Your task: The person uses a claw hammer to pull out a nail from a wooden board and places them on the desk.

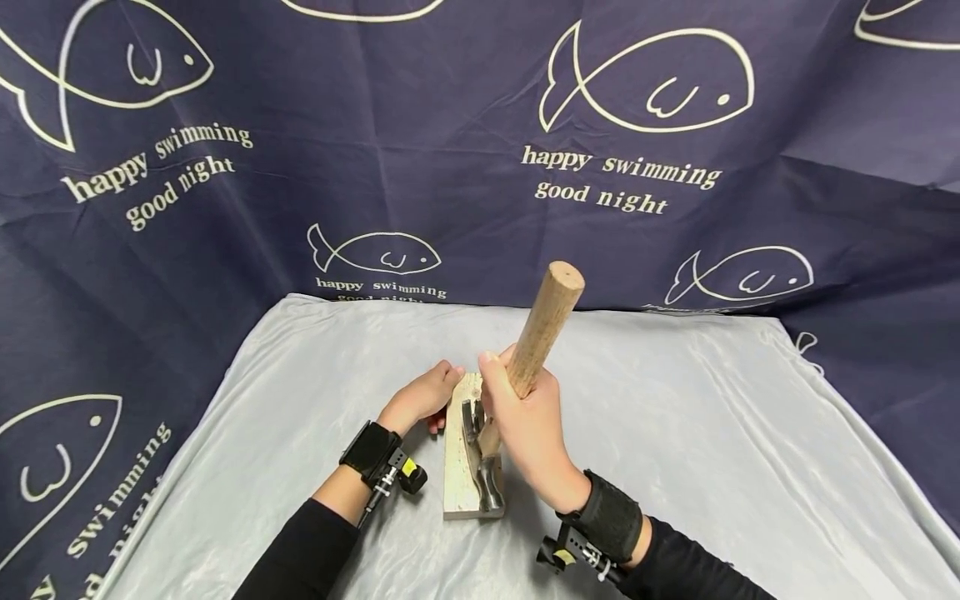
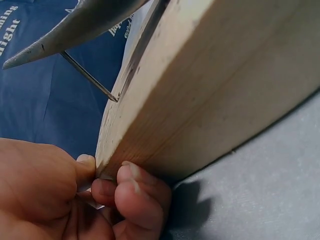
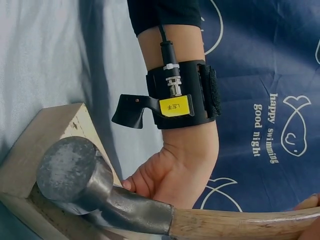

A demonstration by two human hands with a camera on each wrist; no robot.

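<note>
A claw hammer (image 1: 550,321) stands over a pale wooden board (image 1: 456,475), its handle tilted up and away. My right hand (image 1: 528,425) grips the wooden handle, thumb along it. The hammer's steel head (image 3: 75,175) lies against the board's top in the right wrist view. In the left wrist view, a slanted nail (image 2: 87,75) runs from the curved claw (image 2: 80,27) down into the wood. With my left hand (image 1: 423,396) I hold the board's far left corner; the thumb is at the edge and the fingers (image 2: 140,192) bend against the side.
The board lies on a table covered with a pale grey cloth (image 1: 675,417). A dark blue curtain (image 1: 465,167) with white fish drawings hangs behind and at both sides. Each wrist wears a black strap (image 1: 611,517) with a small camera.
</note>
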